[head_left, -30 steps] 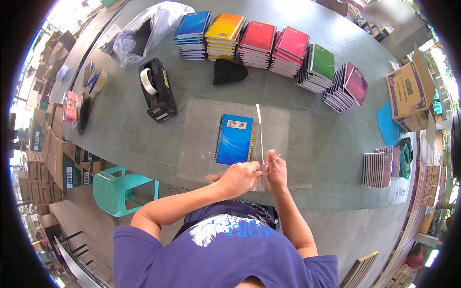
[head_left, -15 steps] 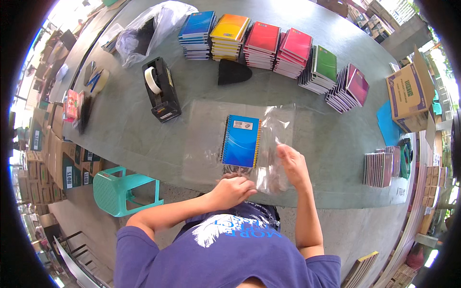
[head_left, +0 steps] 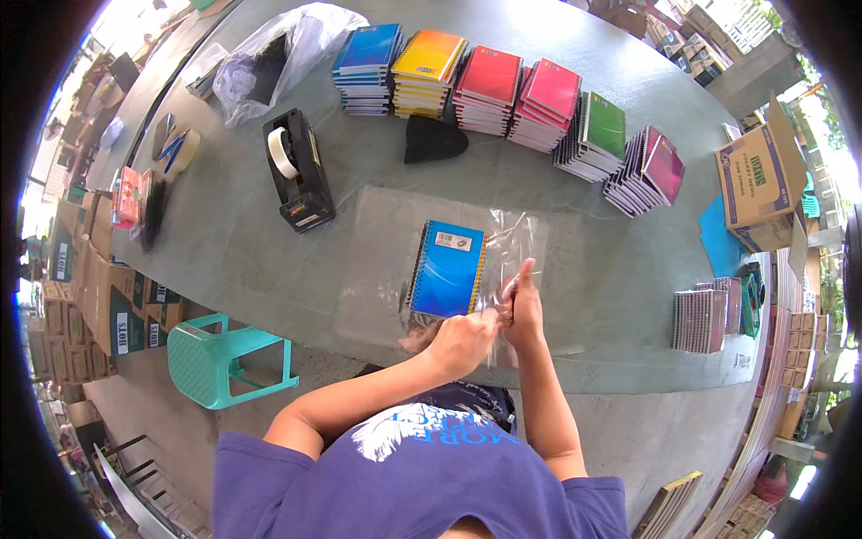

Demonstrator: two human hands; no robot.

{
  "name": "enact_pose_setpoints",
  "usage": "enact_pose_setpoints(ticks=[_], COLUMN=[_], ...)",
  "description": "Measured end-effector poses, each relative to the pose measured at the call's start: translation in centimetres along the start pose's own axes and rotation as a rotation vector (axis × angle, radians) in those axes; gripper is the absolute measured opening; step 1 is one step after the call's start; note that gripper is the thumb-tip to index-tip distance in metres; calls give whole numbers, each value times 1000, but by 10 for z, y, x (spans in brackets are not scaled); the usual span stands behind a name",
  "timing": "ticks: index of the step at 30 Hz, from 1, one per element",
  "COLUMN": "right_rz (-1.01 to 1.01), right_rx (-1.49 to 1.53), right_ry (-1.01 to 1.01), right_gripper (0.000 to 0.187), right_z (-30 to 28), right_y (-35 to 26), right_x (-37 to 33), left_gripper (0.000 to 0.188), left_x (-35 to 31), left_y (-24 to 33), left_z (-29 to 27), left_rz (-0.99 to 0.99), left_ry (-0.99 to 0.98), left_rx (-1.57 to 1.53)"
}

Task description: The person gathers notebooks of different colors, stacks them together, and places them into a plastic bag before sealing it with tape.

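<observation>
A blue spiral notebook [head_left: 449, 268] with a white label lies in front of me, yellow coil edging showing along its right side. Clear plastic [head_left: 370, 269], a bag or a sheet, lies around it, its right part wrinkled and pulled up. Near the notebook's lower right corner, my left hand [head_left: 462, 345] pinches the plastic with closed fingers. My right hand [head_left: 524, 310] meets it there, thumb pointing up and fingers curled on the same plastic. The fingertips of both hands partly hide one another.
Stacks of blue notebooks [head_left: 365, 72], yellow, red, green and purple ones curve along the far side. A black tape dispenser [head_left: 300, 175] stands to the left, a black rounded piece [head_left: 435, 140] beyond the notebook. At right are a cardboard box [head_left: 757, 184] and wrapped notebooks [head_left: 698, 321]. A green stool [head_left: 202, 362] stands lower left.
My left hand has moved right and slightly away from me, and my right hand has come left and down to meet it. The plastic's right side is now drawn in toward the notebook.
</observation>
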State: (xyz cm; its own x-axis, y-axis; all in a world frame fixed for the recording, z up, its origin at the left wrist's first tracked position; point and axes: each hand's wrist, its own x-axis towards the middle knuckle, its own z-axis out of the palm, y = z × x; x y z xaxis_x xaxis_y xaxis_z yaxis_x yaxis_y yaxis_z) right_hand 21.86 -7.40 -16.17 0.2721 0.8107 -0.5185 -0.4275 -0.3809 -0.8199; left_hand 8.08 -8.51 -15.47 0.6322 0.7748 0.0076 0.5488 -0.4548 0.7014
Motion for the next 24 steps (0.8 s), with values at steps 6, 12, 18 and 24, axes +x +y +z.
enact_pose_setpoints(ticks=[6, 12, 18, 24], right_rz=[-1191, 196, -305, -406], right_rx=[-884, -598, -1235, -1333], right_ry=[662, -52, -221, -276], right_gripper=[51, 44, 21, 24], right_z=[-56, -16, 35, 72], right_y=[4, -54, -68, -34], right_x=[32, -21, -29, -19], left_gripper=[25, 33, 36, 28], left_x=[-4, 1, 58, 71], left_y=[6, 13, -82, -88], left_z=[-26, -57, -87, -54], left_rz=[13, 288, 10, -25], left_ry=[36, 116, 532, 285], left_rx=[-178, -29, -69, -360])
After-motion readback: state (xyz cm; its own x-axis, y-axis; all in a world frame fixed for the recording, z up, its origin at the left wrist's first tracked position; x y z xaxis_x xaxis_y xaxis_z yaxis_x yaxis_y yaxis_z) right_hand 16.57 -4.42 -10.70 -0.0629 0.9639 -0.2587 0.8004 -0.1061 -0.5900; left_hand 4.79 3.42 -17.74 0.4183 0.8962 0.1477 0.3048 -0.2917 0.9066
